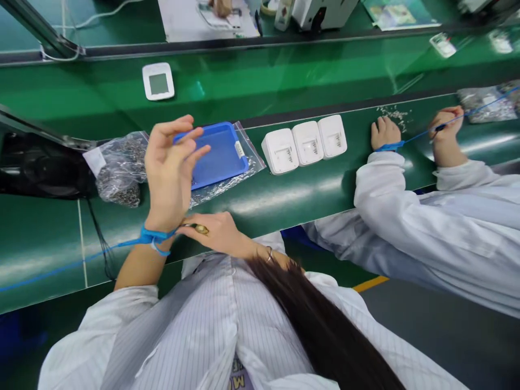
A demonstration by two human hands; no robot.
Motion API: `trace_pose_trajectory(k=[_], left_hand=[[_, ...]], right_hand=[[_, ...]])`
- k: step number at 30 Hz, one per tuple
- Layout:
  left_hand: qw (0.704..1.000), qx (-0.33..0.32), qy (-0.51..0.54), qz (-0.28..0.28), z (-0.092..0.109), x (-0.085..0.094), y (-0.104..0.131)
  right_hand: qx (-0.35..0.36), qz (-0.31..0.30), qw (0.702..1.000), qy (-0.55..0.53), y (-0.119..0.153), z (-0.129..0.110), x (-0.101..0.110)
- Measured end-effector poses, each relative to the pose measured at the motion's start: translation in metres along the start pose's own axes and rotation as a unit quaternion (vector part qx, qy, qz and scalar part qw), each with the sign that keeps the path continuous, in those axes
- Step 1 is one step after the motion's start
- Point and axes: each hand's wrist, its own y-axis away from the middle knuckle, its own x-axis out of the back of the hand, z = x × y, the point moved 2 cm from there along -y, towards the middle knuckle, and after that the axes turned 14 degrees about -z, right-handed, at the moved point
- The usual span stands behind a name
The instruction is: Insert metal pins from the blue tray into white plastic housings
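My left hand is raised over the bench, palm turned inward, its fingers apart and nothing in them. A blue wrist strap circles that wrist, and its cord runs off to the left. My right hand is at the left wrist, thumb and fingers pinched on the strap's edge. A small dark and gold-coloured item shows at the right fingers; its kind is unclear. Behind the left hand, partly hidden by it, a blue tray lies on a clear plastic bag.
Three white housings stand in a row right of the tray. A bag of small metal parts lies left. Farther back is a white device with a screen. At right, a co-worker's hands are near scattered small parts.
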Motion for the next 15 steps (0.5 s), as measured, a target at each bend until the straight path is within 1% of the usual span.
trace_pose_trajectory(k=[1, 2, 3, 4, 5, 6, 7, 8, 9, 10, 11, 12, 13, 14, 15], left_hand=[[0.994, 0.036, 0.102, -0.014, 0.003, -0.002, -0.002], [0.979, 0.074, 0.189, -0.024, 0.004, -0.005, -0.004], [0.962, 0.104, 0.249, -0.028, 0.003, -0.008, -0.005], [0.954, 0.117, 0.275, -0.027, 0.001, -0.012, -0.007], [0.959, 0.099, 0.267, -0.011, -0.002, -0.014, -0.009], [0.972, 0.056, 0.229, 0.016, -0.006, -0.016, -0.011], [0.986, -0.002, 0.160, 0.039, -0.009, -0.017, -0.013], [0.996, -0.064, 0.058, 0.030, -0.011, -0.017, -0.015], [0.992, -0.116, -0.054, -0.009, -0.014, -0.018, -0.018], [0.975, -0.148, -0.155, -0.065, -0.017, -0.017, -0.020], [0.949, -0.159, -0.238, -0.135, -0.022, -0.016, -0.023], [0.918, -0.157, -0.302, -0.205, -0.028, -0.012, -0.024], [0.887, -0.152, -0.350, -0.261, -0.035, -0.008, -0.023], [0.862, -0.146, -0.387, -0.293, -0.043, -0.003, -0.019], [0.844, -0.142, -0.421, -0.301, -0.051, 0.001, -0.013]], right_hand=[[0.017, -0.006, 1.000, -0.011, -0.002, 0.003, -0.009], [0.020, -0.003, 1.000, -0.018, -0.002, 0.004, -0.012], [0.021, 0.001, 1.000, -0.019, -0.001, 0.003, -0.012], [0.019, 0.002, 1.000, -0.013, 0.000, -0.002, -0.010], [0.014, 0.003, 1.000, 0.003, 0.000, -0.008, -0.008], [0.008, 0.003, 1.000, 0.027, 0.000, -0.015, -0.006], [0.003, 0.003, 0.998, 0.056, -0.001, -0.021, -0.006], [-0.005, 0.005, 0.996, 0.084, -0.004, -0.025, -0.007], [-0.014, 0.003, 0.994, 0.105, -0.008, -0.027, -0.008], [-0.028, 0.004, 0.992, 0.120, -0.012, -0.026, -0.009], [-0.047, 0.008, 0.991, 0.128, -0.015, -0.023, -0.008], [-0.062, 0.016, 0.990, 0.130, -0.018, -0.019, -0.007], [-0.069, 0.026, 0.989, 0.127, -0.019, -0.015, -0.003], [-0.068, 0.034, 0.990, 0.123, -0.018, -0.011, 0.002], [-0.065, 0.042, 0.990, 0.119, -0.014, -0.006, 0.009]])
